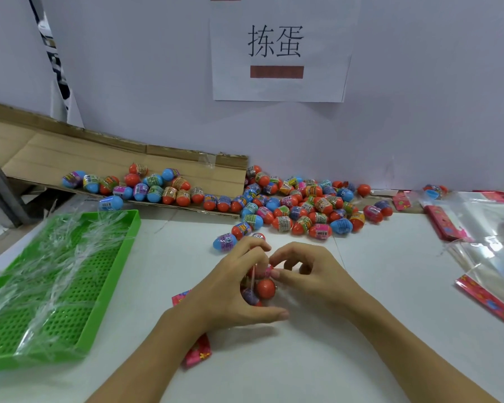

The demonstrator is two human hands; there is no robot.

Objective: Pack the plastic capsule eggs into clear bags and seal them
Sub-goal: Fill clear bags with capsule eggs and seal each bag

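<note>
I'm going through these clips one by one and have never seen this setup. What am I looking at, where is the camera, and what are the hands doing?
There is no machine here: a person works with bare hands, filmed by one camera worn on the head, looking forward and down. The left hand and right hand meet over a white table, gripping a small clear bag of eggs with a pink edge. Behind them lies a pile of loose eggs, red and blue, some on a flattened cardboard sheet. At the left is a green tray holding clear plastic strips. At the right lie empty bags. A paper sign hangs on the wall.
</note>
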